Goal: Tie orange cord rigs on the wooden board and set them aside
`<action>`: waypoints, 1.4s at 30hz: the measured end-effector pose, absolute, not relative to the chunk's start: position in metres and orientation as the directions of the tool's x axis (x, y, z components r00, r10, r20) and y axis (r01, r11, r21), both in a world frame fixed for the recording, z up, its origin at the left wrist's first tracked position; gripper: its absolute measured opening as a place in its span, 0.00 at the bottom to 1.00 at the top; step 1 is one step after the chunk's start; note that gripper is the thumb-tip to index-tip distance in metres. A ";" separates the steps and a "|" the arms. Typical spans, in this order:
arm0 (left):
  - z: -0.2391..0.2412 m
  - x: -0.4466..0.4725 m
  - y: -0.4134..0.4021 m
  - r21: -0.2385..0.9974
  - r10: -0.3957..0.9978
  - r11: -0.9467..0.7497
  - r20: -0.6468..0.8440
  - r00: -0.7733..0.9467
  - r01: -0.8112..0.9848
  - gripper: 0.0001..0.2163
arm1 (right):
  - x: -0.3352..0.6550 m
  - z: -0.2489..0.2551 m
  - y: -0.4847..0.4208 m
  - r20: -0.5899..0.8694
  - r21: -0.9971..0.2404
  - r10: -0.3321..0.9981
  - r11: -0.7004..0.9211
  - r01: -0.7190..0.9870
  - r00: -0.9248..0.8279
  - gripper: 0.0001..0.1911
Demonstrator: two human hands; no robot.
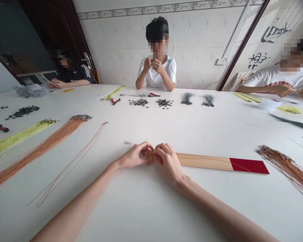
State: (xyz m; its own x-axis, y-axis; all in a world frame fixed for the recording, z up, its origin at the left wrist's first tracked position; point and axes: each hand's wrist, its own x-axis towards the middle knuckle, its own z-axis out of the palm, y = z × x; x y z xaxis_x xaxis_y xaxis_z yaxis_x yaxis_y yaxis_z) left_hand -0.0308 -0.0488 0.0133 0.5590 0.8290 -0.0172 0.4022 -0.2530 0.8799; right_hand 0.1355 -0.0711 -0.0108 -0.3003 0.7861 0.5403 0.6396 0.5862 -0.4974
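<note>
The left hand [134,156] and right hand [166,162] sit close together, both curled narrow, their fingertips [151,149] meeting at the near end of a wooden strip [204,161] with a red end [248,165]. The right hand lies partly over that end. What they pinch is mostly hidden, though a thin wire [238,166] runs out from them along the strip toward the red end.

Just beyond the left hand lies a tiny pinkish wire coil [127,142]. Farther left of it are loose copper strands [70,164], a copper wire bundle [40,151] and a yellow-green bundle [15,139]. Well right of the right hand lies another copper bundle [288,168].

Far ahead of both hands, on the white table [116,208], are red-handled pliers [154,95] and 2 piles of black pieces [164,103]. Past them, a co-worker [156,70] holds something small up near the chest.
</note>
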 end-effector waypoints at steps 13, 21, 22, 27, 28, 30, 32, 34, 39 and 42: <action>0.020 -0.037 -0.048 0.930 0.783 -0.171 -0.073 0.618 0.326 0.08 | 0.137 -0.012 -0.070 0.454 -0.604 0.857 0.498 0.622 -0.245 0.11; 0.020 -0.038 -0.049 0.936 0.778 -0.177 -0.056 0.626 0.304 0.08 | 0.137 -0.008 -0.071 0.436 -0.648 0.870 0.482 0.591 -0.231 0.09; 0.020 -0.038 -0.049 0.936 0.775 -0.178 -0.056 0.630 0.303 0.08 | 0.137 -0.008 -0.071 0.431 -0.647 0.871 0.480 0.592 -0.234 0.09; 0.020 -0.039 -0.048 0.925 0.776 -0.195 -0.058 0.628 0.325 0.09 | 0.137 -0.007 -0.070 0.425 -0.650 0.874 0.477 0.592 -0.237 0.09; 0.020 -0.039 -0.047 0.922 0.778 -0.199 -0.056 0.626 0.331 0.09 | 0.137 -0.007 -0.070 0.426 -0.651 0.874 0.477 0.591 -0.235 0.09; 0.021 -0.039 -0.047 0.918 0.781 -0.208 -0.052 0.623 0.338 0.09 | 0.137 -0.008 -0.070 0.429 -0.650 0.872 0.478 0.591 -0.234 0.09; 0.021 -0.038 -0.048 0.915 0.784 -0.216 -0.046 0.620 0.341 0.08 | 0.137 -0.007 -0.070 0.433 -0.648 0.871 0.479 0.592 -0.232 0.09; 0.021 -0.037 -0.048 0.914 0.787 -0.220 -0.041 0.615 0.342 0.08 | 0.137 -0.007 -0.071 0.433 -0.646 0.872 0.477 0.596 -0.229 0.09; 0.023 -0.036 -0.049 0.912 0.794 -0.219 -0.039 0.607 0.346 0.07 | 0.136 -0.008 -0.071 0.436 -0.630 0.871 0.475 0.614 -0.227 0.09; 0.022 -0.035 -0.050 0.913 0.803 -0.209 -0.045 0.594 0.351 0.07 | 0.136 -0.008 -0.071 0.438 -0.618 0.867 0.481 0.622 -0.237 0.09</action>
